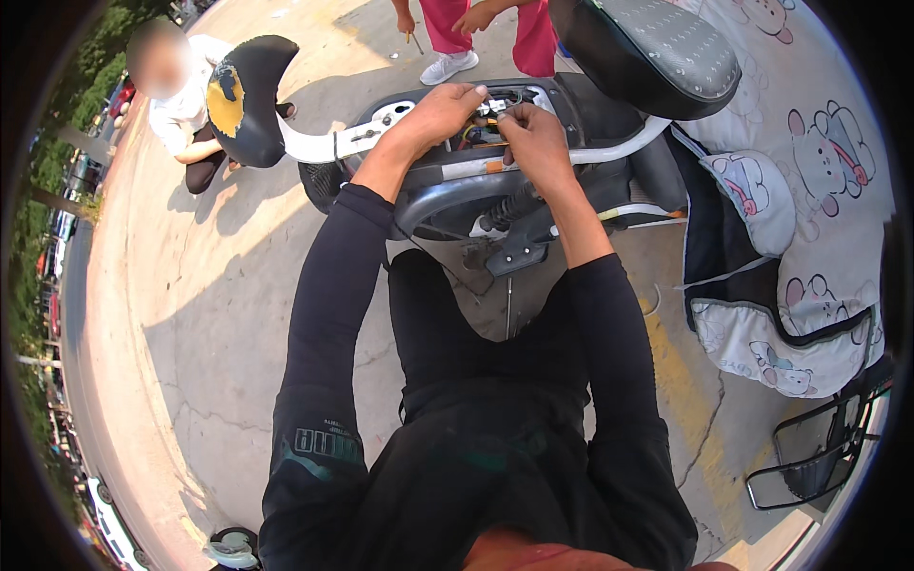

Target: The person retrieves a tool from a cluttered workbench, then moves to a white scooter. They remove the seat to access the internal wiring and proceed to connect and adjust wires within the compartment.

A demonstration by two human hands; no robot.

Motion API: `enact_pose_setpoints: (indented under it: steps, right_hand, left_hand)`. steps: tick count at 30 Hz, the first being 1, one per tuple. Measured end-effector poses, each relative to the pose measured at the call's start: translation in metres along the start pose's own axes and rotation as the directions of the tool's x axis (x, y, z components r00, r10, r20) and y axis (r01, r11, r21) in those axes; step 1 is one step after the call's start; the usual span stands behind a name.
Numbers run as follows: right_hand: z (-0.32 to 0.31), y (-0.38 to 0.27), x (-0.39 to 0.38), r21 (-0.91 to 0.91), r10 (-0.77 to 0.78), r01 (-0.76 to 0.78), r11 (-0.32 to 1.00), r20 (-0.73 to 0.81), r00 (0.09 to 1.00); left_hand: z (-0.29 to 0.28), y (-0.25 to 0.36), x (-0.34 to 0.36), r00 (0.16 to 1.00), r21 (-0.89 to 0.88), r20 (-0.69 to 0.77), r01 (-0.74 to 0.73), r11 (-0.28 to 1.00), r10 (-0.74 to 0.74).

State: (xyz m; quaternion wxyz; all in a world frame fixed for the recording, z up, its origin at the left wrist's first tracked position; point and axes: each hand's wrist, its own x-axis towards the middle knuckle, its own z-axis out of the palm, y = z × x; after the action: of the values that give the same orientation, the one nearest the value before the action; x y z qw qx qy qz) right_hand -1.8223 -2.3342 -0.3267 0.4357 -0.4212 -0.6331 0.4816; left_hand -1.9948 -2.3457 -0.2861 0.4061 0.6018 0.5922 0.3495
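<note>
Wiring connector (493, 108) sits in the scooter's open rear compartment (476, 128), small, light and fragile. My left hand (440, 112) and right hand (533, 141) have their fingers pinched on it; I'd judge gripping the plug body safest, not the thin wires.

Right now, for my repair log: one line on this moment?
left hand: on wiring | right hand: pinching wiring | scooter: seat raised

Black long sleeves (324, 314), black trousers (447, 324), bare hands.
</note>
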Motion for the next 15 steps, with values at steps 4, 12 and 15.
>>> enact_pose_setpoints:
  steps: [4,12,15]
  right_hand:
    - [-0.001,0.006,0.0,0.043,-0.003,0.004,0.999,-0.001,1.0]
    - [0.004,0.003,-0.003,-0.11,-0.071,0.068,0.992,-0.025,0.997]
    - [0.01,-0.02,-0.006,-0.381,-0.028,-0.001,0.925,-0.071,0.997]
  left_hand:
    - [-0.007,-0.002,-0.008,0.994,-0.001,0.089,-0.063,0.998,0.063]
    - [-0.003,-0.013,-0.005,0.988,0.0,0.006,-0.154,0.988,0.154]
    - [-0.001,-0.02,0.002,0.984,0.09,-0.068,-0.156,0.984,0.162]
